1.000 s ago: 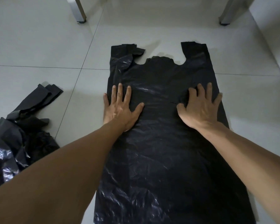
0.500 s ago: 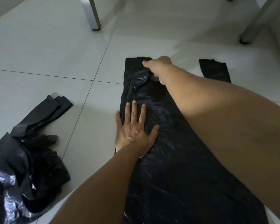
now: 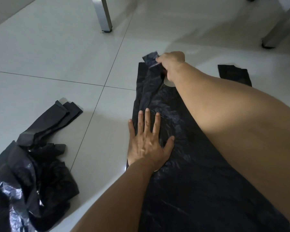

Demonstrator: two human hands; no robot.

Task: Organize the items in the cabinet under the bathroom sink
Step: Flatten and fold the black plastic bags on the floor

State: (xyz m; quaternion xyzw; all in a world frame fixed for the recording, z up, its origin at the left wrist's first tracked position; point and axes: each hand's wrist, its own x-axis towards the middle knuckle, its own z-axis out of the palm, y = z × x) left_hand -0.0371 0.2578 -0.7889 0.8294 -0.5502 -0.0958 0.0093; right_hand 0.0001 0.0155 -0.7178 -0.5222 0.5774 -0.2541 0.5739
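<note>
On the tiled floor [image 3: 57, 52] we're flattening the black bag [image 3: 199, 181]: left hand [image 3: 147, 144], fingers straight, is pressing its left edge; right hand [image 3: 172, 64] is pinching the left handle [image 3: 151, 59]. We're best pulling it taut & straight w/o tearing.

left hand [image 3: 146, 144] flat, fingers spread, right hand [image 3: 172, 65] pinching
</note>
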